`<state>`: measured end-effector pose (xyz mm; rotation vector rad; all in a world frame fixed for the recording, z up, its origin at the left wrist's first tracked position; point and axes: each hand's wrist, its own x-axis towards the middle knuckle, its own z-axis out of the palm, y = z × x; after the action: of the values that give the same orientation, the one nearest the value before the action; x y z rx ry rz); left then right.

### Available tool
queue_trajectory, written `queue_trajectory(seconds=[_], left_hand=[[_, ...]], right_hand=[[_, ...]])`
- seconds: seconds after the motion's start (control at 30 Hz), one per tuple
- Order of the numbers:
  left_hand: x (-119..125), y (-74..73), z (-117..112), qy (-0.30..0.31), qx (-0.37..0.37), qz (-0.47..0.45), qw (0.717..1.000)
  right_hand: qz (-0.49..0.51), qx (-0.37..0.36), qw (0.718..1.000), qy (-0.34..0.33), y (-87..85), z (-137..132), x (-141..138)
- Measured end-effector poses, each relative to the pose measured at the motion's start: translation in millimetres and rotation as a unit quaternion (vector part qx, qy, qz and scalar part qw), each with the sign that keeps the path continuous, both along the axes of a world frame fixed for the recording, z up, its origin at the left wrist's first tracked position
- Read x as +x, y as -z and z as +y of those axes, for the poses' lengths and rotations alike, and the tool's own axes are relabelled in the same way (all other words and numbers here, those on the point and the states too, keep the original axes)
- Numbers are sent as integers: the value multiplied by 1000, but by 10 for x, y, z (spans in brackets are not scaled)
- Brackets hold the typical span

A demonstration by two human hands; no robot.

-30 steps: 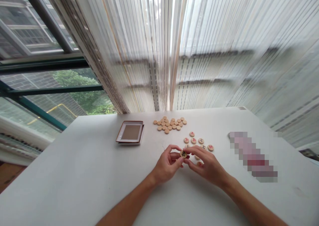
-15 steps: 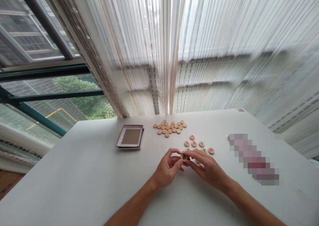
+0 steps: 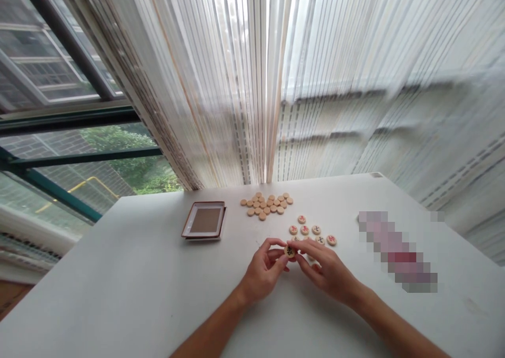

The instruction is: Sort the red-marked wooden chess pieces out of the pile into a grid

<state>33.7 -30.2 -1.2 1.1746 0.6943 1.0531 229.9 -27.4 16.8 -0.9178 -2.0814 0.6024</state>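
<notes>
Between my two hands is a Chinese chess piece [image 3: 290, 251], a round wooden disc with a black character facing me. My left hand [image 3: 263, 270] pinches its left side with thumb and fingers. From the right, the fingertips of my right hand [image 3: 329, 269] also grip the disc. Just beyond my right hand lie several loose pieces with characters showing, among them a red-marked piece [image 3: 304, 230] and a black-marked piece [image 3: 316, 230]. Some of these are partly hidden behind my fingers.
Farther back on the white table [image 3: 130, 274] lies a cluster of blank-faced wooden discs [image 3: 267, 207]. A shallow brown-rimmed box [image 3: 204, 220] sits to their left. On the right is a blurred-out pinkish object [image 3: 396, 250]. Striped curtains [image 3: 221, 84] hang behind the far edge.
The disc has turned a little between my fingers, and my right thumb has come closer to it. The whole view has shifted slightly. The other pieces have stayed in place.
</notes>
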Motion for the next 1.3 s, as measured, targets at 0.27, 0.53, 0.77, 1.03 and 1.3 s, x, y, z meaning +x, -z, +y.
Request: queue_trajectory(seconds=[0.27, 0.53, 0.77, 1.03, 1.3], left_hand=[[6, -28, -29, 2, -11, 13, 1000], [5, 0, -29, 2, 3, 32, 999], [7, 8, -49, -2, 7, 45, 999], [21, 24, -50, -16, 10, 58, 998], [28, -1, -64, -9, 28, 70, 997]], right_hand=[[17, -29, 999, 20, -5, -29, -15], [13, -62, 997, 32, 29, -43, -22], [0, -43, 998, 36, 27, -30, -14], [18, 14, 999, 36, -21, -2, -23], [-1, -18, 999, 27, -42, -16, -16]])
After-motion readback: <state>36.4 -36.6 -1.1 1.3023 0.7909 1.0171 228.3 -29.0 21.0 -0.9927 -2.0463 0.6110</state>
